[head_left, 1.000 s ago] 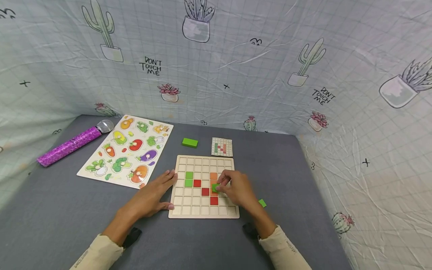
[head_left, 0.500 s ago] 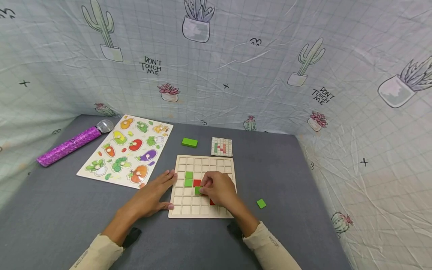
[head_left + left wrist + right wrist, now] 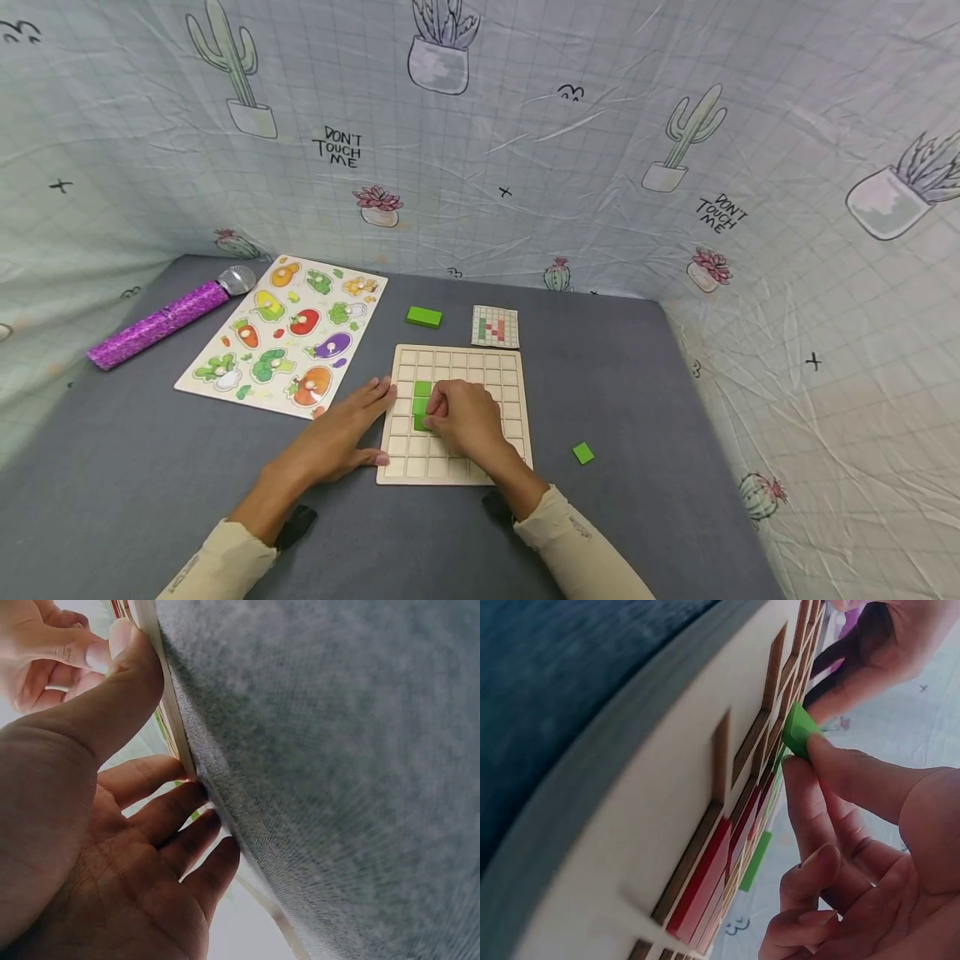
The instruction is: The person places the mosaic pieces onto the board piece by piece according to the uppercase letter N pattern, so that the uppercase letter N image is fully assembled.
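My right hand (image 3: 468, 421) pinches a green square tile (image 3: 420, 422) between thumb and index finger, over the left part of a wooden grid board (image 3: 453, 359). In the right wrist view, the held tile (image 3: 799, 729) tilts at the board's surface. Just beyond it sit two green tiles (image 3: 422, 389) in one column of cells. Red tiles (image 3: 705, 881) lie in the board in the right wrist view; from the head, my right hand covers them. My left hand (image 3: 337, 437) rests along the board's left edge, fingers extended and thumb on the near left corner.
One loose green tile (image 3: 582, 452) lies right of the board. Behind the board are a green block (image 3: 424, 317) and a small pattern card (image 3: 495, 327). A vegetable puzzle board (image 3: 255, 357) and a purple glittery microphone (image 3: 165, 323) lie at the left. A printed cloth (image 3: 465, 167) hangs behind.
My right hand has carried the green tile leftward across the board, from the orange column to the cell below the two green tiles. My left hand has stayed put.
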`<state>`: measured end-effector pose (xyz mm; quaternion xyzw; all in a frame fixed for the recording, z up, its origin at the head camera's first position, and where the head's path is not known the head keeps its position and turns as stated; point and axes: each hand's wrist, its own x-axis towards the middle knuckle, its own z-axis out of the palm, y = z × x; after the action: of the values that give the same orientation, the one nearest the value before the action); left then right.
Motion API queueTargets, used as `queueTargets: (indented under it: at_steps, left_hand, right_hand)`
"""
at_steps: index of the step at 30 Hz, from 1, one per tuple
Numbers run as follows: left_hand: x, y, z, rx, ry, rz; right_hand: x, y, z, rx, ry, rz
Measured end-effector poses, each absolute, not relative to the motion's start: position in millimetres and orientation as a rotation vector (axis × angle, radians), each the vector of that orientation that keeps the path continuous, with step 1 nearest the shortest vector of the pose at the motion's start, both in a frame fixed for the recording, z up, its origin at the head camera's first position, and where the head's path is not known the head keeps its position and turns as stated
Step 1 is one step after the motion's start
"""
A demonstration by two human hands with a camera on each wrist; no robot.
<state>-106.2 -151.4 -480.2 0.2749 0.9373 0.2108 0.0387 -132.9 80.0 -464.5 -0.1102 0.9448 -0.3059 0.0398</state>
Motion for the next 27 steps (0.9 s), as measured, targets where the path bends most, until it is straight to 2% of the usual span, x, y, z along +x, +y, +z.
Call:
queueTargets:
  at_steps: [27]
  left_hand:
    - [-106.9,-150.1,-480.6,0.838,2.886,0.628]
  right_hand:
    - [-132.2,74.7,-468.2,-0.399,2.918,-0.807]
